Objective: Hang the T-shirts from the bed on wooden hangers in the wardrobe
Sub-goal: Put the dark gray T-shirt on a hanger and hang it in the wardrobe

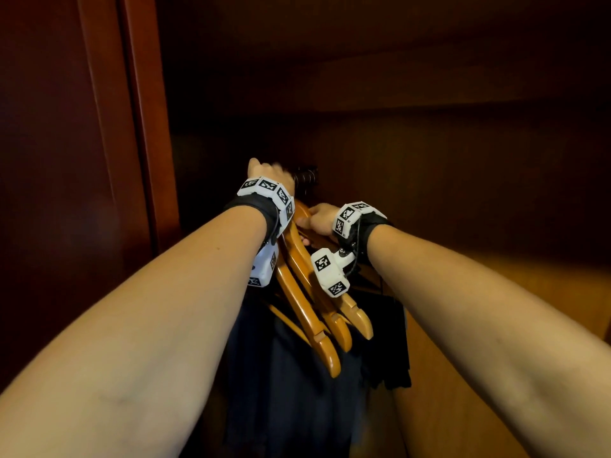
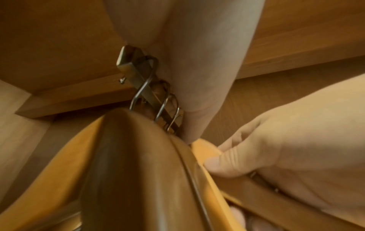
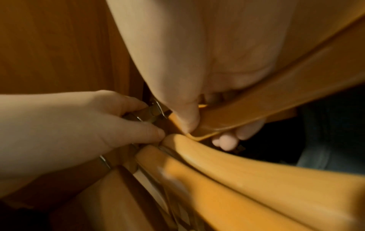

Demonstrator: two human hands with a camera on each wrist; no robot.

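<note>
Dim wardrobe (image 1: 429, 77), reddish wood all round, metal rail (image 2: 136, 70) up under the top board. Wooden hangers (image 1: 317, 305) bunch on it, dark clothes (image 1: 297, 391) below (too dark to say if T-shirts). Right hand (image 1: 319, 219) pinches one hanger's shoulder, thumb on top. Left hand (image 1: 269, 171) is up at the rail, fingers curled around the hooks (image 2: 162, 103); exact grip is blurry.

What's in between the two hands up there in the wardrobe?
Wooden hangers. In the head view, the bunch hangs between the left hand at the rail and the right hand, which grips one hanger.
</note>
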